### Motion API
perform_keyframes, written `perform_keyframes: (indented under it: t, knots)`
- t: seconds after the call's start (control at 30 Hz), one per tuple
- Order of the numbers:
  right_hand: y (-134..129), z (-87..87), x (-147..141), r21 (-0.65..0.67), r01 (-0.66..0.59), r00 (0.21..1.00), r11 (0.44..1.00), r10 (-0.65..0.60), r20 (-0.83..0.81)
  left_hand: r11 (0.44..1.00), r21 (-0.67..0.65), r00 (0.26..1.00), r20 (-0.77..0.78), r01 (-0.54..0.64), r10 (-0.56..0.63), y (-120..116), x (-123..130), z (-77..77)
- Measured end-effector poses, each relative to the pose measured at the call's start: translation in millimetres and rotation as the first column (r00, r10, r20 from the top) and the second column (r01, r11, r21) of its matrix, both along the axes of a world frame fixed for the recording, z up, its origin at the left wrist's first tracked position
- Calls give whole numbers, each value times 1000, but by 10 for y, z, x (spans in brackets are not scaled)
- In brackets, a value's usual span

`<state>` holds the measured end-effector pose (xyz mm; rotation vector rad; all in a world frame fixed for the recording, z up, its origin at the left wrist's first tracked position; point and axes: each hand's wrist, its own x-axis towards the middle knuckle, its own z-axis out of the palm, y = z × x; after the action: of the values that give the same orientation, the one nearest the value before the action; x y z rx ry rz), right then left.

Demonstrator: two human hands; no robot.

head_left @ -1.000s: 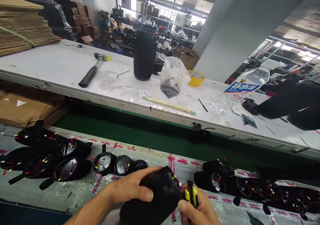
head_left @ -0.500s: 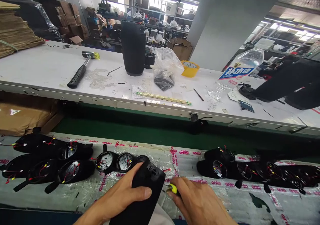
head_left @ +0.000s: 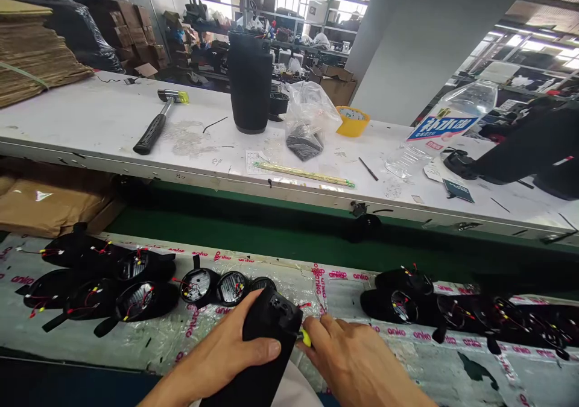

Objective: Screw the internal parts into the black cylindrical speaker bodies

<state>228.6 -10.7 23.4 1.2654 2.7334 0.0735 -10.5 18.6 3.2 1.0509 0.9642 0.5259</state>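
Stretching all the way from nine o'clock to three, the white counter point(head_left: 104, 114) takes up most of the view, and behind it a grey pillar point(head_left: 434, 39) climbs between one and two. Closer in, a plastic sheet point(head_left: 167, 347) spreads across the near side, loaded with black housings point(head_left: 158, 306) at eight o'clock and a second batch point(head_left: 382, 303) around four. Up on the counter, a tall black cylinder point(head_left: 250, 87) stands upright at eleven! Down at six, a black case point(head_left: 253, 380) sits tilted, its far end up and a little to the right. Back on the counter, a clear bottle point(head_left: 441, 126) with a blue label is out past two, and a hammer point(head_left: 151, 132) lies at ten, head farthest away. Now the hands: at seven, the left grip point(head_left: 228, 356) is clamped on the case, thumb across its face. Over at five, the right grip point(head_left: 353, 356) is curled tight round a yellow-ended tool point(head_left: 306, 337), just beside the case's right edge; most of that tool is hidden in the fist, and whether its tip touches the case, I cannot tell
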Motion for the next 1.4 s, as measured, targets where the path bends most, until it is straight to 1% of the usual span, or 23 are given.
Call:
perform_keyframes:
  t: [0.2, 0.3, 0.37, 0.47, 0.53, 0.63, 0.73, 0.87, 0.93, 1.03, 1.17, 1.3, 1.4]
  knots:
    - [-105, -82, -40, 67, 69, 998, 995, -69, -3, 999, -18, 998, -48, -38, 37, -70, 37, -7]
    - [-177, -44, -106, 132, 122, 991, 984, -128, 41, 998, -23, 998, -37, -56, 55, -135, 19, -58]
    - [-207, -1, -159, 165, 140, 986, 976, -152, 62, 997, -22, 994, -76, -76, 74, -175, -7, -107]
    - [-211, 24, -215, 175, 154, 984, 973, -167, 65, 992, -40, 985, -130, -123, 116, -205, -40, -147]
    - [-191, -2, -221, 157, 143, 988, 977, -150, 38, 987, -59, 985, -97, -148, 142, -204, -42, -128]
    - [-153, -70, -192, 129, 104, 994, 986, -101, -29, 982, -71, 984, -39, -176, 173, -189, -20, -56]
    - [-132, -115, -157, 142, 112, 992, 983, -101, -82, 981, -46, 980, -68, -190, 186, -183, -1, -5]
    - [-128, -114, -150, 148, 132, 987, 980, -117, -106, 976, -59, 970, -131, -212, 203, -193, -16, -26]
    - [-129, -105, -156, 151, 125, 988, 981, -109, -110, 977, -59, 970, -141, -207, 197, -196, -31, -56]
    - [-128, -95, -164, 156, 116, 989, 981, -99, -113, 986, -59, 983, -101, -159, 152, -196, -45, -102]
    - [-120, -96, -166, 157, 114, 990, 981, -98, -104, 979, -71, 980, -78, -190, 184, -197, -46, -135]
    - [-133, -107, -169, 156, 127, 990, 980, -114, -86, 987, -33, 981, -117, -159, 155, -187, -40, -117]
    - [-159, -101, -178, 172, 123, 992, 977, -121, -22, 993, 14, 987, -111, -117, 118, -187, -15, -86]
